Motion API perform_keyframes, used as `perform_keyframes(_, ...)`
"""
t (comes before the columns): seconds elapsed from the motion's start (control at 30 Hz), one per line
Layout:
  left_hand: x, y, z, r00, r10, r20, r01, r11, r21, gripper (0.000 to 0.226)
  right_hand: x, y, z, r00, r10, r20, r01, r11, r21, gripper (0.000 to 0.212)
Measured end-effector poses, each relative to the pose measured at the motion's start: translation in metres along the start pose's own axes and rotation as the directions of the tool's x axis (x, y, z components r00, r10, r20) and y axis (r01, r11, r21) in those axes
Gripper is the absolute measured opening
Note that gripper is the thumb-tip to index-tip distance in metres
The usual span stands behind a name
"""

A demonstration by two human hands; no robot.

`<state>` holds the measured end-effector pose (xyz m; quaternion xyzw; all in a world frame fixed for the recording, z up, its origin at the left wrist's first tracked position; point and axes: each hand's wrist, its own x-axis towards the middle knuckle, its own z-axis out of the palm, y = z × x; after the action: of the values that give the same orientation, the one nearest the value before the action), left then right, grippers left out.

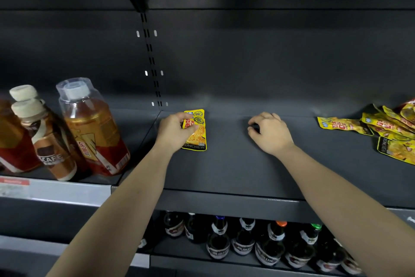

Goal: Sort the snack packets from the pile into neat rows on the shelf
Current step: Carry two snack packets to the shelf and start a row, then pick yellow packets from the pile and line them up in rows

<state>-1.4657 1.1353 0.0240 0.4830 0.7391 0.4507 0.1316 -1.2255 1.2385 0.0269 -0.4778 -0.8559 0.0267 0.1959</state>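
A yellow snack packet (197, 135) lies flat at the back left of the dark shelf (235, 164), seemingly with a second one under it. My left hand (174, 129) pinches its upper left edge between thumb and fingers. My right hand (270, 133) rests on the shelf to the right of the packet, fingers loosely curled, holding nothing. A pile of yellow snack packets (390, 133) lies jumbled at the far right of the same shelf.
Drink bottles (89, 128) stand on the neighbouring shelf section to the left, close to my left hand. A slotted upright (152, 63) runs up the back panel. Dark sauce bottles (247, 240) fill the shelf below.
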Motion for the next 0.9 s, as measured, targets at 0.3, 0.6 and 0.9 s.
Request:
perform_keyframes(0.3, 0.002, 0.000, 0.002, 0.998, 0.063, -0.018, -0.059, 0.987, 0.151, 0.027, 0.000, 0.000, 0.000, 1.000, -0.004, -0.007, 0.004, 1.000, -0.001, 0.031)
perform_keyframes(0.6, 0.004, 0.027, 0.005, 0.960, 0.270, -0.067, -0.232, 0.911, 0.341, 0.017, -0.007, 0.015, -0.028, 0.997, -0.019, 0.076, 0.014, 0.998, 0.062, 0.033)
perform_keyframes(0.9, -0.025, 0.151, 0.124, 0.861, 0.388, 0.329, -0.490, 0.806, 0.331, 0.026, -0.048, 0.131, -0.095, 0.987, 0.157, -0.016, -0.157, 0.987, -0.040, 0.023)
